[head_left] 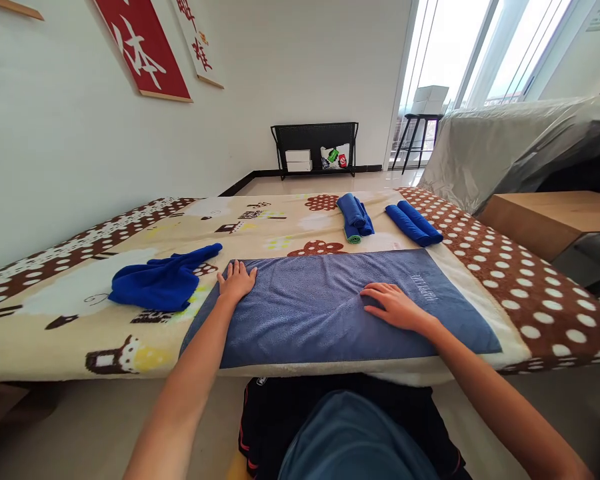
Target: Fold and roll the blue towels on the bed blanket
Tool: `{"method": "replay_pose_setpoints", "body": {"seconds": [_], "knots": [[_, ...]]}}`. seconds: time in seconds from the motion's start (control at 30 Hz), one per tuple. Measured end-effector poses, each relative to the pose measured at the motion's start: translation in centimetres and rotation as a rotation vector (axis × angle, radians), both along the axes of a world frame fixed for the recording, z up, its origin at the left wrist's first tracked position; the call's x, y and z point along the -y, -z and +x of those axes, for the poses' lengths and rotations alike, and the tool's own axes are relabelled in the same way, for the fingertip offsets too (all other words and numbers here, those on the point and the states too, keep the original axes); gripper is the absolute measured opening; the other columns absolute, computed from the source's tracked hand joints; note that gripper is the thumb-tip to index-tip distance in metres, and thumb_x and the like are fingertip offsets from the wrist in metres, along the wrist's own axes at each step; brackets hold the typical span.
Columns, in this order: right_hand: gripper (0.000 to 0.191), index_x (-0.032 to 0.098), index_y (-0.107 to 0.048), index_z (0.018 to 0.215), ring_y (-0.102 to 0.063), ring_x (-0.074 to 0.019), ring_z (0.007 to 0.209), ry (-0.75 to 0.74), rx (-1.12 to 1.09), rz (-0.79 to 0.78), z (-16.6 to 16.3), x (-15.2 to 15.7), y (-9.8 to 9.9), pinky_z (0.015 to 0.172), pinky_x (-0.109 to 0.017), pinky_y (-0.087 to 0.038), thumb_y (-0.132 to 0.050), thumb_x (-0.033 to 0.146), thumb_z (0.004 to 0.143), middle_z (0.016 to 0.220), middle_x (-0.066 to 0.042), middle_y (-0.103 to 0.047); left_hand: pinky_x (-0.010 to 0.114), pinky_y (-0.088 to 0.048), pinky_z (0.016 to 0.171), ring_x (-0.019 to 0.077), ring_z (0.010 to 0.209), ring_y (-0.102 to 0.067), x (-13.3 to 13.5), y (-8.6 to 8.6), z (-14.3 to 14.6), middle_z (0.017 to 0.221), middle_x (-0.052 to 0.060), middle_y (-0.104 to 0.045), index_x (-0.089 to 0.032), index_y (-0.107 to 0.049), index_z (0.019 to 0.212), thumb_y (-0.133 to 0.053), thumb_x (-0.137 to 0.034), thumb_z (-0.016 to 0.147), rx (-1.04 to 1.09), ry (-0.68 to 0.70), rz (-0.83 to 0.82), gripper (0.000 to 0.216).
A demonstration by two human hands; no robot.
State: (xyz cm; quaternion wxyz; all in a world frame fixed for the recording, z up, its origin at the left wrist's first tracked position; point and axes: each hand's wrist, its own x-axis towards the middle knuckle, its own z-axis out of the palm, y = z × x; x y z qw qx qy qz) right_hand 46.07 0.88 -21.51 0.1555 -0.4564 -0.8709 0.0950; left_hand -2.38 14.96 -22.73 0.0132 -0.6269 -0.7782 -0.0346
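A grey-blue towel (300, 313) is spread out before me, with light lettering near its right end and a few creases in the middle. My left hand (237, 281) lies flat with fingers apart on its far left corner. Toward the right, my right hand (393, 307) rests palm down on the towel, fingers stretched to the left. Neither hand grips the cloth. A crumpled bright blue towel (155, 280) lies left of my left hand. Beyond the spread towel are rolled blue towels (356, 215) with a green edge and another rolled blue towel (413, 223).
A patterned blanket (250, 233) with a brown dotted border covers the surface under the towels. At the right stand a cardboard box (545, 213) and something draped in plastic sheeting (510, 140). A black rack (315, 147) and a stool (420, 133) are by the far wall.
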Motion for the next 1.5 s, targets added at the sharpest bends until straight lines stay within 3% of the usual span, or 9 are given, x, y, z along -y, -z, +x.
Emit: {"method": "replay_pose_setpoints", "body": {"seconds": [0.17, 0.33, 0.47, 0.7, 0.93, 1.03, 1.13, 1.37, 1.5], "knots": [[0.056, 0.032, -0.05, 0.147, -0.04, -0.0277, 0.144, 0.308, 0.063, -0.018, 8.4, -1.8, 2.3, 0.119, -0.052, -0.03, -0.033, 0.058, 0.1, 0.157, -0.004, -0.043, 0.059, -0.015, 0.123, 0.028, 0.155, -0.017, 1.5, -0.6, 1.2, 0.167, 0.008, -0.021, -0.022, -0.028, 0.159, -0.015, -0.059, 0.1, 0.032, 0.218, -0.052, 0.071], [0.057, 0.03, -0.05, 0.147, -0.039, -0.0275, 0.145, 0.404, 0.099, 0.014, 9.8, -2.0, 3.3, 0.119, -0.052, -0.03, -0.032, 0.057, 0.1, 0.157, -0.005, -0.042, 0.057, -0.013, 0.123, 0.0266, 0.156, -0.015, 2.9, -0.9, 3.7, 0.168, 0.006, -0.019, -0.029, -0.025, 0.16, -0.02, -0.059, 0.1, 0.059, 0.391, -0.079, 0.067], [0.06, 0.023, -0.048, 0.148, -0.033, -0.0279, 0.149, 0.454, 0.122, 0.036, 5.8, -1.1, 2.8, 0.12, -0.053, -0.028, -0.029, 0.056, 0.102, 0.159, -0.01, -0.039, 0.056, -0.012, 0.123, 0.0274, 0.157, -0.011, 3.0, -0.8, 8.3, 0.169, 0.006, -0.014, -0.028, -0.023, 0.161, -0.021, -0.062, 0.1, 0.091, 0.491, -0.09, 0.069], [0.063, 0.019, -0.043, 0.153, -0.028, -0.0278, 0.151, 0.138, 0.003, 0.06, -7.1, 3.4, 2.0, 0.122, -0.053, -0.026, -0.034, 0.057, 0.103, 0.161, -0.012, -0.034, 0.067, -0.011, 0.12, 0.0321, 0.156, -0.008, 0.9, 0.2, 17.0, 0.169, 0.005, -0.011, -0.031, -0.025, 0.16, -0.02, -0.071, 0.096, 0.14, 0.537, -0.108, 0.075], [0.074, 0.018, -0.029, 0.16, -0.014, -0.0302, 0.155, -0.086, -0.125, 0.085, -13.3, 10.2, 3.1, 0.126, -0.056, -0.018, -0.051, 0.052, 0.098, 0.166, -0.013, -0.018, 0.068, -0.009, 0.12, 0.0339, 0.156, -0.012, -1.7, 0.2, 18.0, 0.168, 0.006, -0.017, -0.033, -0.031, 0.158, -0.022, -0.065, 0.097, 0.189, 0.355, -0.054, 0.069], [0.06, 0.028, -0.04, 0.155, -0.022, -0.0268, 0.153, -0.218, -0.276, -0.065, -11.9, 12.9, 3.4, 0.127, -0.056, -0.012, -0.053, 0.045, 0.099, 0.163, -0.008, -0.03, 0.079, -0.011, 0.112, 0.0458, 0.153, -0.011, -1.8, -0.2, 17.4, 0.167, 0.018, -0.018, -0.022, -0.034, 0.157, -0.023, -0.064, 0.097, 0.207, 0.202, -0.019, 0.075], [0.036, 0.033, -0.065, 0.131, -0.051, -0.0243, 0.137, -0.257, -0.584, -0.376, -9.5, 14.8, 4.0, 0.123, -0.05, -0.028, -0.055, 0.044, 0.098, 0.141, -0.005, -0.061, 0.082, -0.013, 0.108, 0.0484, 0.152, -0.014, -1.6, -0.5, 17.5, 0.165, 0.022, -0.02, -0.018, -0.038, 0.155, -0.026, -0.057, 0.099, 0.224, 0.16, 0.013, 0.069], [0.039, 0.02, -0.073, 0.111, -0.066, -0.0281, 0.112, 0.33, -1.362, -0.857, -8.3, 15.9, 7.4, 0.095, -0.039, -0.05, -0.075, 0.047, 0.082, 0.121, -0.011, -0.07, 0.053, -0.026, 0.119, 0.0281, 0.145, -0.04, -1.3, -1.2, 21.0, 0.154, 0.006, -0.049, -0.029, -0.053, 0.144, -0.041, -0.043, 0.1, 0.321, 0.462, 0.047, 0.048], [0.038, 0.019, -0.07, 0.115, -0.063, -0.0264, 0.118, 0.352, -1.682, -0.978, -10.2, 16.5, 7.4, 0.095, -0.034, -0.048, -0.077, 0.035, 0.081, 0.131, -0.012, -0.065, 0.05, -0.032, 0.115, 0.0287, 0.133, -0.052, -1.7, -1.7, 22.7, 0.143, 0.007, -0.061, -0.028, -0.058, 0.139, -0.047, -0.042, 0.098, 0.366, 0.482, 0.068, 0.045]]}}
